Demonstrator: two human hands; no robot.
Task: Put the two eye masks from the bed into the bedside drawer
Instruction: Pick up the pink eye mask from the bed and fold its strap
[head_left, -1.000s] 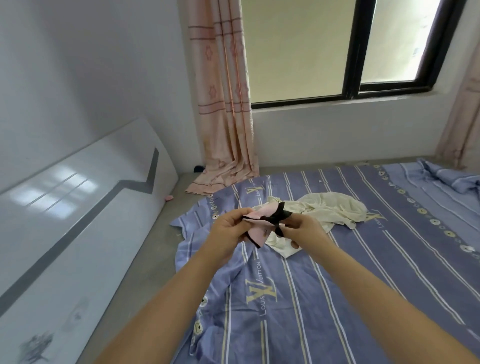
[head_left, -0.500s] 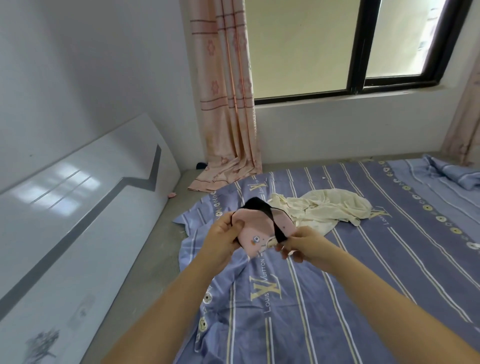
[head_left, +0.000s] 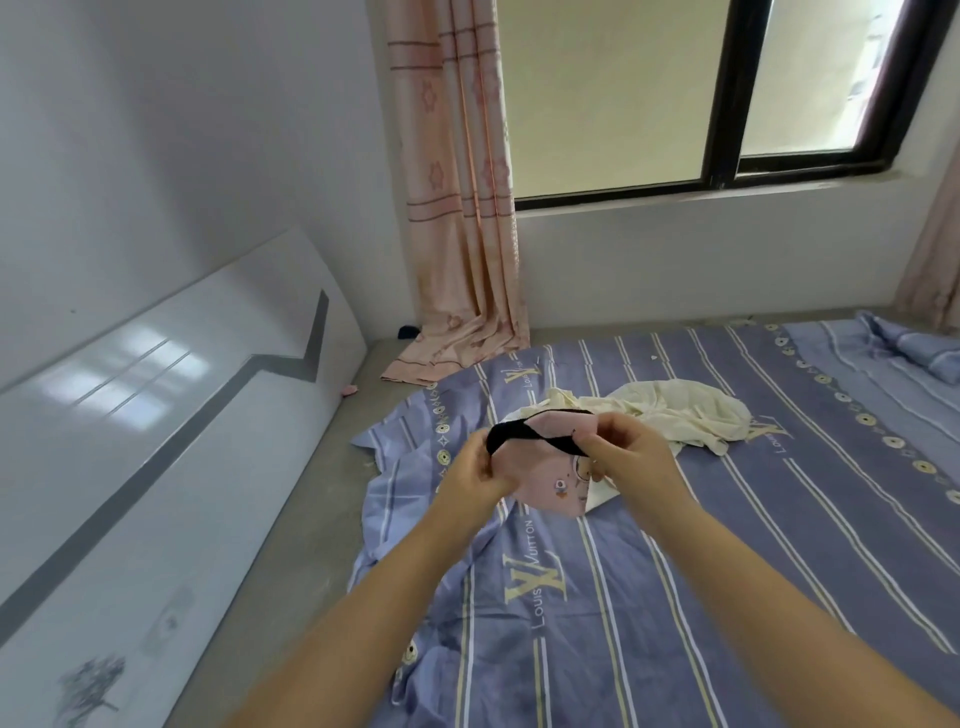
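Two bare forearms reach out over a bed (head_left: 779, 545) covered in a purple striped sheet. Above the sheet, the left hand (head_left: 475, 475) and the right hand (head_left: 631, 460) hold a pink eye mask (head_left: 550, 480) between them, clear of the bedding: the left fingers pinch its left edge where the black strap (head_left: 511, 432) loops up, and the right fingers are closed on the strap and the mask's right end. Just beyond the hands, a crumpled cream cloth (head_left: 675, 410) lies on the sheet. A white headboard (head_left: 156, 441) runs along the left wall. Farther back, a pink curtain (head_left: 457, 208) hangs beside a dark-framed window (head_left: 722, 93), its hem pooling by the bed's far corner.
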